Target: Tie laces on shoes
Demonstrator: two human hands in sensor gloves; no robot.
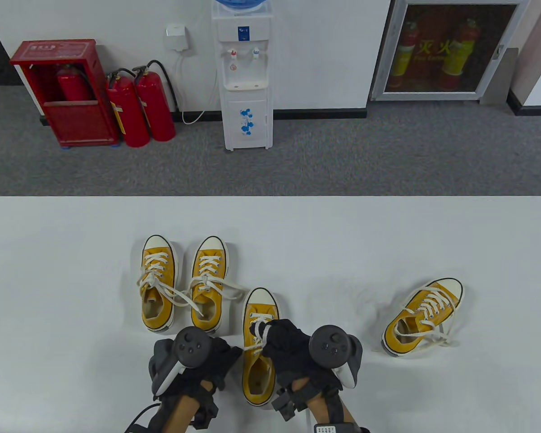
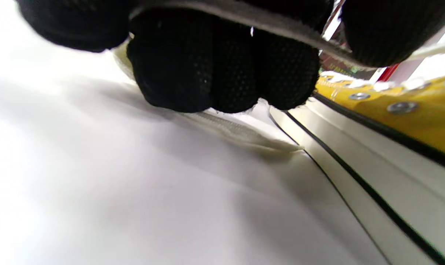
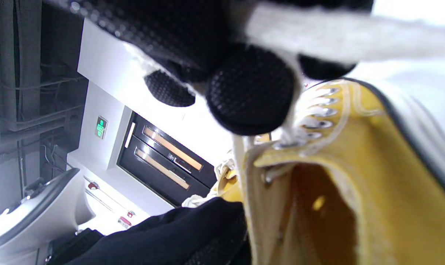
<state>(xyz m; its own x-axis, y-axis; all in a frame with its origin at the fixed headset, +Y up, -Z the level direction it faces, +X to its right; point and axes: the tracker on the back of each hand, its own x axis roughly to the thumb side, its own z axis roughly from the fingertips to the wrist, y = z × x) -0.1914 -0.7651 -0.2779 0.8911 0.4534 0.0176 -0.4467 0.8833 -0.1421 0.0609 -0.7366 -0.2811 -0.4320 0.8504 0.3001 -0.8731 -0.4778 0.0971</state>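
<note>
Four yellow canvas sneakers with white laces lie on the white table (image 1: 72, 252). The middle sneaker (image 1: 258, 374) lies between my hands, toe pointing away. My left hand (image 1: 227, 354) is at its left side, fingers curled on a white lace (image 2: 241, 16) that runs out from the shoe; a lace end (image 2: 244, 132) lies on the table beside the sole (image 2: 358, 147). My right hand (image 1: 270, 333) is over the eyelets and pinches the other lace (image 3: 336, 33) above the shoe's opening (image 3: 318, 206).
A pair of sneakers (image 1: 158, 284) (image 1: 209, 282) stands side by side at the left behind my left hand, laces loose. A single sneaker (image 1: 421, 318) lies angled at the right. Beyond the table's far edge stand a water dispenser (image 1: 245, 76) and fire extinguishers (image 1: 139, 108).
</note>
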